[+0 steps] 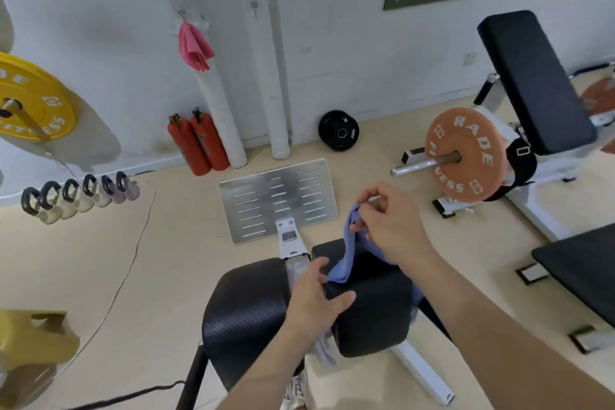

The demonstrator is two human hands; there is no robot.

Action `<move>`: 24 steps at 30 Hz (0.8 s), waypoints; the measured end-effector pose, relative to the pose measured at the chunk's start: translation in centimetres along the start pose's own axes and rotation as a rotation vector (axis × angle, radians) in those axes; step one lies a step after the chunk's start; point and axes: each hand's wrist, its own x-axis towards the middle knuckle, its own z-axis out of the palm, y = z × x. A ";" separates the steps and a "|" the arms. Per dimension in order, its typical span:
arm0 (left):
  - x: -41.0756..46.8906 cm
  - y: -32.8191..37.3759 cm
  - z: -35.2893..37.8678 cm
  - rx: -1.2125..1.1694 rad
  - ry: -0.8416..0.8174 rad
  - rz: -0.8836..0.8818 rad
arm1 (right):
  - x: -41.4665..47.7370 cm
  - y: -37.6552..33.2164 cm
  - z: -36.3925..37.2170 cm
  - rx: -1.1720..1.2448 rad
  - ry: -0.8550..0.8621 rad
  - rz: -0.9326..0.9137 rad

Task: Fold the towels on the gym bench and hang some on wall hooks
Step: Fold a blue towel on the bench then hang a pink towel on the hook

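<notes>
**Item: right hand [394, 226], fingers [366, 198].** Thumb and forefinger are pinched closed on the top corner of the pale blue cloth towel [346, 248]. The other fingers are loosely curled. The hand is raised above the far end of the black padded bench surface [246, 306].

**Item: left hand [314, 301], fingers [318, 267].** Spread and relaxed, gripping nothing. The fingertips are just beside the towel's lower end, on its left. Whether they touch the cloth cannot be told.

**Key relation.** The towel's long axis runs steeply down from the right hand's pinch to the bench surface, leaning left towards the left hand. The free lower end lies nearer the left hand. Judgement: the next move probably calls for the left hand to take that lower end, so the cloth can be spread out for a fold or carried to a hook.

**Item: the towel.** A thin, limp strip, bunched lengthwise and not yet folded. Its foot rests on the right-hand pad of the bench surface. A further blue part trails behind the right forearm, and its extent is hidden.

**Item: crumpled white-grey cloth [324, 349].** At the near edge of the bench surface, below the left wrist. It may be another towel.

**Item: pink towel [194, 43].** On the wall beyond the bench surface, hanging from a small wall hook [181, 13].

**Item: second, bare wall hook [254, 6].** Just to the right of the first hook.
</notes>
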 end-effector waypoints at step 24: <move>-4.2 0.7 -10.3 0.272 0.565 0.242 | -0.2 2.0 -5.1 0.070 0.178 0.188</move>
